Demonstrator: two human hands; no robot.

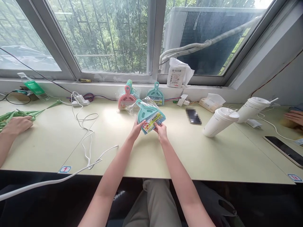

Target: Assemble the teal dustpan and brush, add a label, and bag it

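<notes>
A small turquoise dustpan and brush set (pixel 149 114), in clear plastic wrap with a yellow label, is held tilted above the table. My left hand (pixel 136 130) grips its lower left edge. My right hand (pixel 161 131) pinches the lower edge near the label. Behind it, against the sill, stands a row of similar sets with a pink one (pixel 127 99) at the front. To the right of that row another turquoise set (pixel 156 94) leans upright. Some of the plastic wrap sticks out to the left of the held set.
White cables (pixel 88 132) lie across the table on the left. Two white cups (pixel 220 123) and a phone (pixel 193 116) stand or lie on the right. Another person's hand (pixel 20 125) rests by green leaves at far left; a further hand (pixel 295 116) shows at far right.
</notes>
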